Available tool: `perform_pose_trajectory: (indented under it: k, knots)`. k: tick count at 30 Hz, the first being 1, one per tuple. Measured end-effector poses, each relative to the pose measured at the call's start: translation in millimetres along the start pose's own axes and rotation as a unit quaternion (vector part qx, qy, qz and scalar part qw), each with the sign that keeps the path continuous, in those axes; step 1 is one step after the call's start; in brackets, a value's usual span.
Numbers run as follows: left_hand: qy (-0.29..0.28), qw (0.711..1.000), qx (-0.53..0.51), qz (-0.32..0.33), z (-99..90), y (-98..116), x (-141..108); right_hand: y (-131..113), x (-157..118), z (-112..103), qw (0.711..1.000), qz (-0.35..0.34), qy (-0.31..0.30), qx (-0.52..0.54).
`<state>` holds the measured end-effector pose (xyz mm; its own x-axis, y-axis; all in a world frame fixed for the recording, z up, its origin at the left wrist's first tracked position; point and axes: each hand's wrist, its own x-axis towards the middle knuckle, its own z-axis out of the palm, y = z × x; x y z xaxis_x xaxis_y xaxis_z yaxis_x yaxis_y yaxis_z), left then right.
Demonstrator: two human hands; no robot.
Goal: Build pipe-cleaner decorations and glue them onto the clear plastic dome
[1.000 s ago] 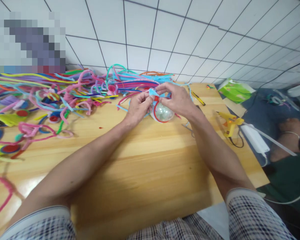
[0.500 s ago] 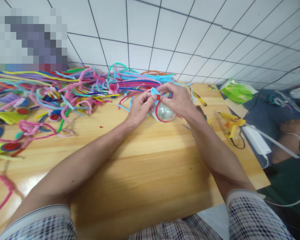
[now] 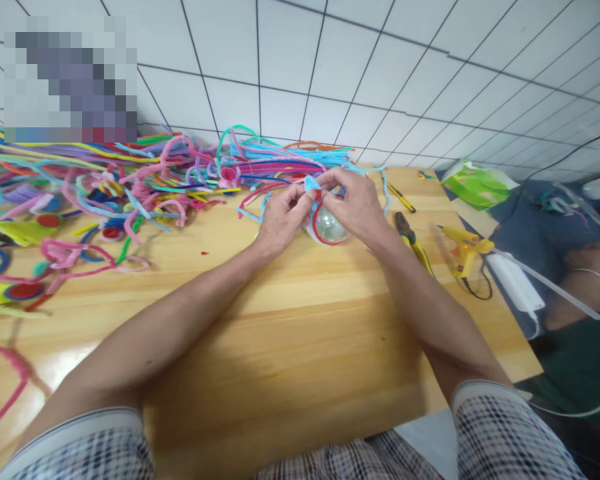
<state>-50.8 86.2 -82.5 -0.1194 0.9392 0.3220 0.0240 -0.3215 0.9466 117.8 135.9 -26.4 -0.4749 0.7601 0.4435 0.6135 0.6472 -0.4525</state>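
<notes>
Over the far middle of the table, a clear ball [image 3: 333,225] with a red fuzzy ring round it sits beneath my two hands. At its top is a piece of light blue pipe cleaner [image 3: 310,184] with a bit of red beside it. My left hand [image 3: 283,219] is closed, thumb and fingers pinching this trim from the left. From the right, my right hand [image 3: 357,203] pinches the same trim, its fingers bent over the top. The fingertips hide the exact spot they press. A loose light blue pipe cleaner end [image 3: 250,215] shows left of my left hand.
Many coloured pipe cleaners [image 3: 175,160] heap along the wall at the left and back. Right of my hands lie pliers [image 3: 414,243], a yellow utility knife [image 3: 401,197] and a yellow glue gun [image 3: 464,250]. A white power strip [image 3: 515,283] and another person's arm [image 3: 583,280] are at the right edge.
Both hands keep their pinch on the trim with little movement. My right forearm has shifted slightly left relative to the table, and more of the pliers shows.
</notes>
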Motion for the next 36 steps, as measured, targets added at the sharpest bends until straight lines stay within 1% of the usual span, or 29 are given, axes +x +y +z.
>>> perform_pose_trajectory:
  k: [5, 8, 13, 16, 19, 23, 25, 28, 32, 36]
  knots:
    - [0.025, 1.000, 0.015, -0.009, 1.5, 0, -1, 3, -1, 6, 1.000, -0.010, 0.014, -0.010]
    - [0.035, 0.999, 0.025, 0.002, 2.2, 0, -2, 2, -2, 9, 0.999, -0.011, 0.024, -0.019]
    - [0.036, 0.998, 0.040, 0.032, 1.7, 0, -3, -1, -5, 11, 0.998, -0.007, 0.037, -0.042]
    - [0.036, 0.997, 0.061, 0.034, 0.4, 2, -3, -2, -5, 12, 0.998, -0.004, 0.037, -0.055]
    - [0.038, 0.996, 0.076, 0.026, -0.9, 3, -3, -2, -4, 9, 0.998, -0.010, 0.030, -0.047]
    - [0.050, 0.996, 0.073, 0.018, -0.6, 1, -3, -2, -4, 0, 1.000, -0.028, -0.008, -0.011]
    - [0.053, 0.996, 0.066, 0.014, 0.5, -2, -2, 0, -6, -3, 0.999, -0.035, -0.014, -0.002]
    - [0.054, 0.997, 0.053, 0.020, 2.3, -6, -2, 2, -8, -2, 0.999, -0.040, 0.004, -0.008]
    - [0.055, 0.997, 0.033, 0.037, 3.2, -9, -2, 4, -9, 5, 0.999, -0.037, 0.032, -0.021]
    - [0.054, 0.997, 0.031, 0.038, 3.7, -11, -3, 2, -10, 7, 0.998, -0.023, 0.044, -0.026]
